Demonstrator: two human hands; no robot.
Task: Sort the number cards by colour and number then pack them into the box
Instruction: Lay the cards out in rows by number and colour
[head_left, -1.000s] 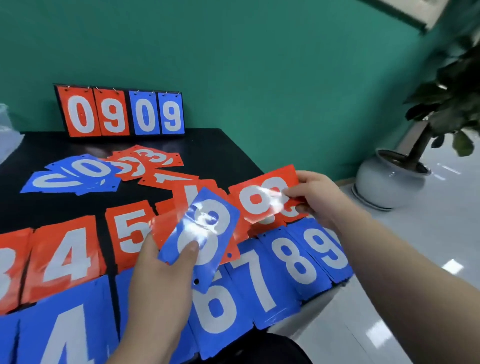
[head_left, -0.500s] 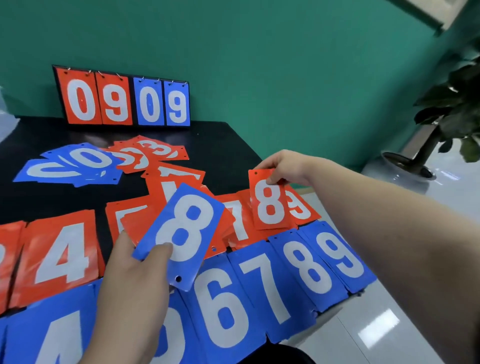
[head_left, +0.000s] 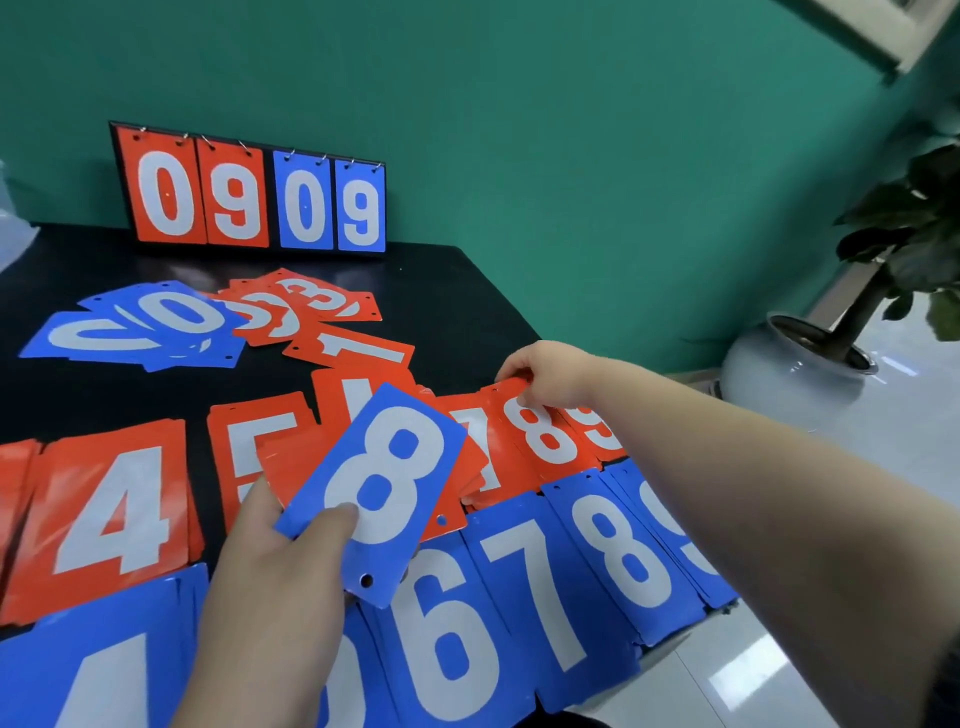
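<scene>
Down onto the row has gone the red 8 (head_left: 540, 436), which half a second ago was tilted up in the right hand (head_left: 550, 376). It now lies on the black worktop (head_left: 441, 291) between the red 7 (head_left: 493, 467) and the red 9 (head_left: 597, 426), overlapping both. The right hand's grip pinches the card's far edge, fingers curled over it.

The left hand (head_left: 270, 587) is still raised over the near cards, as before. Its grip grasps a blue 8 (head_left: 384, 478), thumb pressed on the card's face, the card tilted to the right. Several red cards (head_left: 291, 462) fan out behind the blue 8 in the same hand.

Two rows of cards lie across the worktop. In the farther row, left of the held cards, are a red 4 (head_left: 114, 509) and a red 5 (head_left: 249, 447). In the nearer row are a blue 4 (head_left: 93, 675), a blue 6 (head_left: 447, 623), a blue 7 (head_left: 545, 587), a second blue 8 (head_left: 623, 551) and a blue 9 (head_left: 691, 540), the last partly hidden by the right forearm.

Farther back lie a loose blue pile (head_left: 140, 327) showing zeros, a loose red pile (head_left: 306, 301) showing threes, and a red 1 (head_left: 353, 348). A scoreboard (head_left: 249, 197) stands at the far edge against a green wall, reading 0 9 in red and 0 9 in blue. A potted plant (head_left: 789, 374) stands on the floor to the right.
</scene>
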